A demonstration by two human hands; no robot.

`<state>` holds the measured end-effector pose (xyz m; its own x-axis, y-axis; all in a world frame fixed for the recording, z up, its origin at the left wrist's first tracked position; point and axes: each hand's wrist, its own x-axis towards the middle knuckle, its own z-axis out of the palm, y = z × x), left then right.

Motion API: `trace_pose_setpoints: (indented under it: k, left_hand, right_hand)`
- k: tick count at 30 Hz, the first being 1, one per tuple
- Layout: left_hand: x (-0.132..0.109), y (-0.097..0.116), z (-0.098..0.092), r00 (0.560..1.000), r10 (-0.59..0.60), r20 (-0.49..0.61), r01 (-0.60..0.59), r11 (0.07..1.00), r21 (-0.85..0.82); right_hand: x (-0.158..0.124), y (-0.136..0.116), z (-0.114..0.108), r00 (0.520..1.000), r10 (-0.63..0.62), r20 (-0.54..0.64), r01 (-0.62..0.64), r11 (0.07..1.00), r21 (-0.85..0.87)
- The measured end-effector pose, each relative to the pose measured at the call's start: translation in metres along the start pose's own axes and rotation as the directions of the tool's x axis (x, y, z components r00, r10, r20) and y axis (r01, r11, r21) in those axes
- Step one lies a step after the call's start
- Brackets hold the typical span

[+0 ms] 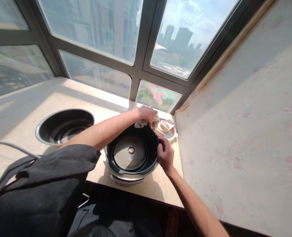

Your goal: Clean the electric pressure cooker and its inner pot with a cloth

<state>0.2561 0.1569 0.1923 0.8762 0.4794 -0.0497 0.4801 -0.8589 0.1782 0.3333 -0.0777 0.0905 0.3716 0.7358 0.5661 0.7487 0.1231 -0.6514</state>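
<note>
A rice cooker body stands in front of me with its top uncovered. Inside its black wall lies a round metal heating plate with a small copper-coloured centre. My left hand reaches across to the far rim, its fingers closed on a crumpled pale cloth that touches the rim. At the right side, my right hand grips the cooker's rim with bent fingers. Part of the cloth is hidden behind the left hand.
A dark inner pot sits on the pale wooden sill to the left, partly behind my left arm. A white round part lies beyond my right hand, near the papered wall. Windows rise behind; the sill's front edge is close.
</note>
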Motion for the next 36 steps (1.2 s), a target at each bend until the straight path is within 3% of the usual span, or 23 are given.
trace_pose_setpoints:
  k: [5,10,15,20,27,32,36]
  left_hand:
    - [0.009,0.018,0.001,0.998,0.032,0.062,-0.032,0.999,-0.009]
    - [0.013,0.021,0.001,0.999,0.034,0.041,-0.032,0.997,-0.068]
    - [0.013,0.002,-0.006,0.992,-0.115,0.05,0.121,0.979,-0.164]
    - [0.005,-0.02,-0.01,0.977,-0.205,0.062,0.21,0.972,-0.101]
    - [-0.006,-0.019,-0.011,0.938,-0.346,0.027,0.347,0.931,-0.112]
    - [-0.035,-0.045,-0.017,0.851,-0.525,-0.022,0.51,0.835,-0.205]
    - [-0.078,-0.075,-0.011,0.83,-0.553,-0.074,0.502,0.798,-0.333]
  right_hand:
    - [0.0,0.001,0.002,1.0,-0.001,-0.016,0.001,1.0,0.018]
    - [-0.001,0.004,0.002,1.0,0.017,0.014,-0.017,1.0,-0.002]
    - [0.0,0.005,0.0,1.0,0.004,0.027,-0.004,1.0,-0.016]
    - [0.001,0.004,0.0,1.0,-0.015,0.013,0.016,1.0,-0.02]
    - [0.0,0.006,0.002,1.0,-0.012,0.013,0.012,1.0,0.002]
    - [0.001,0.004,0.001,1.0,-0.021,0.007,0.021,1.0,-0.02]
    - [0.001,0.006,0.0,1.0,-0.023,0.007,0.023,1.0,-0.02]
